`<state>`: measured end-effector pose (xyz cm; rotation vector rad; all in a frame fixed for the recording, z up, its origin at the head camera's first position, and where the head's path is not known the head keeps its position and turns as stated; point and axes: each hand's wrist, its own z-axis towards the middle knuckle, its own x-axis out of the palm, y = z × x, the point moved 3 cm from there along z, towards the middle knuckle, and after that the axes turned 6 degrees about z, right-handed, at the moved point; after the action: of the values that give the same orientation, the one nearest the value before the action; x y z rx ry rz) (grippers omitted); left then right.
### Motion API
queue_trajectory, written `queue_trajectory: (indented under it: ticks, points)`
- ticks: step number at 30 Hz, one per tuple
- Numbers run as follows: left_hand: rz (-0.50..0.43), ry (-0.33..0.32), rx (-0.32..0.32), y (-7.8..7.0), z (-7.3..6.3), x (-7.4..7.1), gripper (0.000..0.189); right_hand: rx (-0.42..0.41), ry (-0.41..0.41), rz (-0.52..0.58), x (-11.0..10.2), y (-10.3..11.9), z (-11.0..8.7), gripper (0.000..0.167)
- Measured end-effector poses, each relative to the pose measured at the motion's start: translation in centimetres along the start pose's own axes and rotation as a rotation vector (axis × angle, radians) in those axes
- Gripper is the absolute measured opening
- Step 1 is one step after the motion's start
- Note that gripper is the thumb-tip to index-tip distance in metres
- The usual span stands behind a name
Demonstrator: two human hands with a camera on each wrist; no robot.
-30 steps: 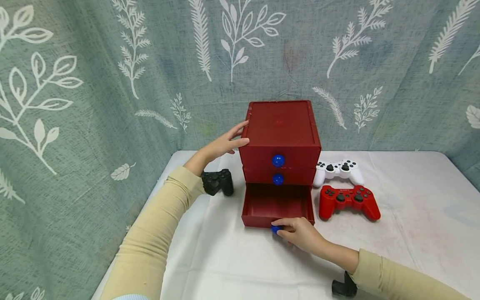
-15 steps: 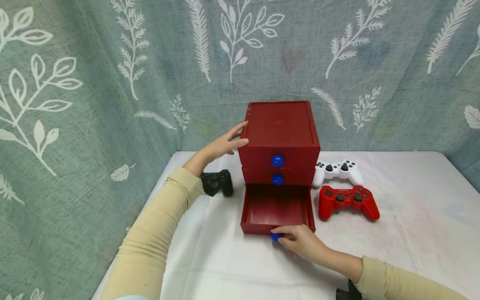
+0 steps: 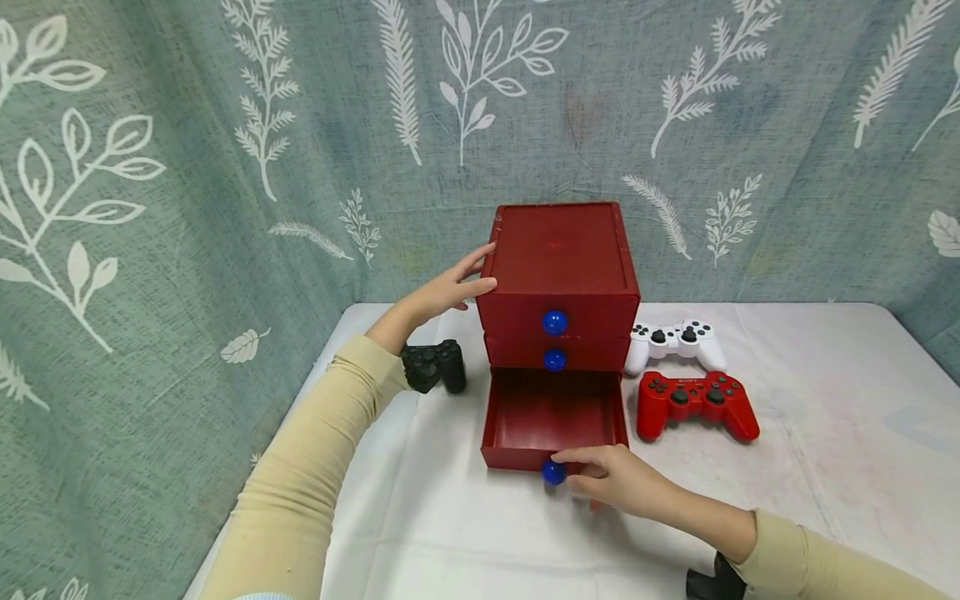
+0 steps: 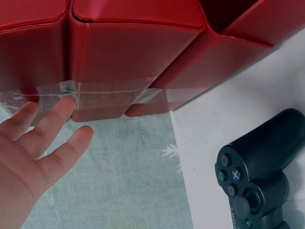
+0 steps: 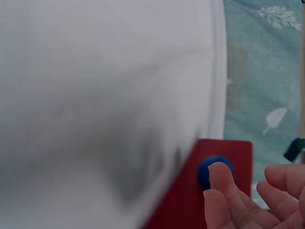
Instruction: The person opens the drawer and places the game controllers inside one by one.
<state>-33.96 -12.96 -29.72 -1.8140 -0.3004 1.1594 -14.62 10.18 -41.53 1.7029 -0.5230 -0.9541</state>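
Note:
A red cabinet with stacked drawers stands at the back of the table. Its bottom drawer is pulled out, and the inside shows bare. The blue knob of that drawer is in plain sight beside my right hand. My right index fingertip lies at the knob's upper edge, while the thumb is off to its right. In the right wrist view the fingers overlap the blue knob. My left hand rests against the cabinet's left side with fingers spread; the left wrist view shows the fingertips at the taped side.
A black game controller lies left of the cabinet, partly behind my left sleeve. To the right lie a white controller and a red controller. A dark object shows under my right forearm. A green leaf-patterned curtain hangs behind.
The bottom drawer has come further out toward me. My right hand has since let go of its knob and shifted slightly right. The left hand has stayed on the cabinet.

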Motion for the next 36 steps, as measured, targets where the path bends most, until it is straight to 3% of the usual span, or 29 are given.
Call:
queue_trajectory:
  ticks: [5,14,22,29,33,36]
  points:
    - [0.011,0.001,0.002,0.0,-0.1,0.0,0.066,0.005,-0.018,-0.02,-1.9,1.1,-0.6,0.036]
    - [0.008,0.002,-0.002,0.0,-0.1,0.0,0.067,-0.031,-0.137,-0.083,-6.3,2.6,-1.3,0.039]
    - [0.008,0.006,0.001,0.0,0.1,0.0,0.067,-0.091,-0.319,-0.213,-10.2,2.2,-1.6,0.039]
    - [0.008,0.007,-0.001,0.2,0.1,0.0,0.066,-0.018,-0.344,-0.298,-12.8,0.7,-1.8,0.047]
    - [-0.002,0.026,-0.006,-1.1,-0.7,0.1,0.067,0.022,-0.345,-0.353,-14.0,-0.3,-1.9,0.053]
    - [-0.01,0.035,-0.012,-1.3,-0.7,0.1,0.068,0.075,-0.358,-0.385,-15.3,-1.3,-2.1,0.057]
